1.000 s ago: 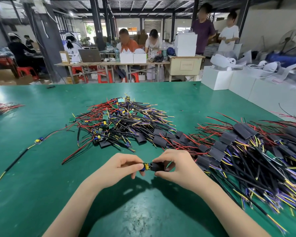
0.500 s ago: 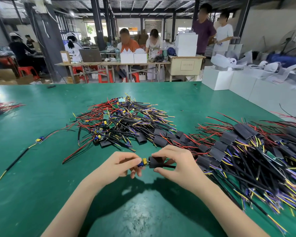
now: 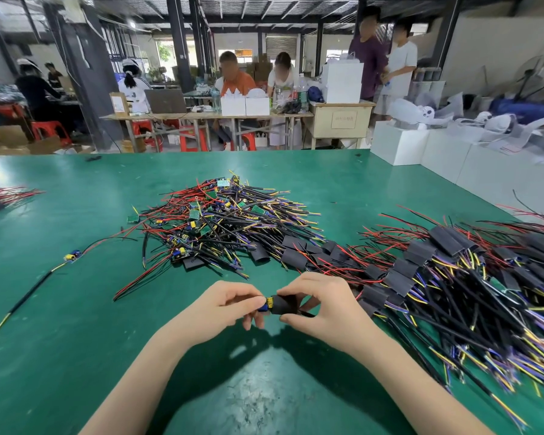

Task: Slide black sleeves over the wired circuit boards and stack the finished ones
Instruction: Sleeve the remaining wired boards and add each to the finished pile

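Above the green table (image 3: 76, 356), my left hand (image 3: 226, 306) pinches the exposed end of a small circuit board (image 3: 265, 303) with yellow and blue parts. My right hand (image 3: 324, 306) grips a black sleeve (image 3: 285, 304) that covers the rest of that board. A pile of bare wired boards (image 3: 220, 221) lies in the middle of the table. Loose black sleeves (image 3: 292, 255) sit at its right edge. To the right, a large stack of sleeved boards (image 3: 453, 271) spreads out with black, red, yellow and purple wires.
A single wired board (image 3: 72, 255) with a long black lead lies alone at the left. Another wire bundle (image 3: 0, 196) sits at the far left edge. White boxes (image 3: 446, 158) line the table's right side. People work at tables beyond.
The black sleeve has slid left over the board, so less of the board shows between my hands. Both hands stay close together.
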The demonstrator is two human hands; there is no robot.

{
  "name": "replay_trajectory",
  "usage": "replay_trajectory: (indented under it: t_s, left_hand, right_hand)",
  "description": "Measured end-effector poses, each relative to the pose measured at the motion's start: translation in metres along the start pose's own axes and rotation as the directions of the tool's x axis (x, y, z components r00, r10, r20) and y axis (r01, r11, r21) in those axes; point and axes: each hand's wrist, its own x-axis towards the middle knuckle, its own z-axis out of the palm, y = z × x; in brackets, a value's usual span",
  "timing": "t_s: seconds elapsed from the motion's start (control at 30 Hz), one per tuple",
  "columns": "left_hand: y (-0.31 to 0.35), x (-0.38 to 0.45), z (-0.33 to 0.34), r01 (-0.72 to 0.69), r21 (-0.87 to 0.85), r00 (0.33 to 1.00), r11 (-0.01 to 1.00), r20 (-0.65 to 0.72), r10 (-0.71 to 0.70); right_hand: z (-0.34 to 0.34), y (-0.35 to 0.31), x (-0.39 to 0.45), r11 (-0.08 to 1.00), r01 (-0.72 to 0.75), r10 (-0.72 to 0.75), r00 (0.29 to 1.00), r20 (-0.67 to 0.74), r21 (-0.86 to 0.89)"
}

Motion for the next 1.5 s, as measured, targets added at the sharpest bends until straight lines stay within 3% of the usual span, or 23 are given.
replay_trajectory:
  t_s: [0.17, 0.4, 0.6, 1.0, 1.13, 1.23, 1.5]
  left_hand:
    - [-0.001, 0.003, 0.007, 0.083, -0.069, 0.996, 0.994, -0.026, -0.085]
    - [-0.001, 0.003, 0.01, -0.032, 0.218, 0.996, 0.975, -0.074, 0.05]
    - [-0.002, 0.003, 0.001, 0.018, 0.06, 0.993, 0.998, -0.12, -0.01]
    - [-0.004, 0.005, 0.012, 0.097, 0.007, 0.988, 0.995, -0.118, -0.095]
    - [-0.004, 0.008, 0.01, 0.082, -0.043, 0.97, 0.996, -0.226, -0.09]
    - [-0.007, 0.009, 0.009, 0.05, -0.061, 0.949, 0.997, -0.308, -0.067]
    - [-0.013, 0.01, 0.013, 0.033, -0.114, 0.965, 0.993, -0.254, -0.061]
  right_hand:
    - [0.004, 0.0, -0.001, 0.998, 0.043, -0.044, 0.999, -0.015, -0.034]
    - [0.008, -0.001, -0.001, 0.995, 0.002, -0.003, 1.0, -0.003, -0.096]
    - [0.007, -0.001, 0.0, 0.998, -0.028, 0.024, 0.997, -0.071, -0.061]
    - [0.012, -0.003, -0.004, 0.991, 0.061, -0.069, 0.996, -0.057, -0.12]
    - [0.011, -0.002, -0.001, 0.987, -0.093, 0.078, 0.99, -0.115, -0.133]
    - [0.008, 0.001, -0.002, 0.907, -0.222, 0.206, 0.975, -0.082, -0.358]
    - [0.019, -0.001, -0.004, 0.845, -0.211, 0.219, 0.975, -0.042, -0.492]
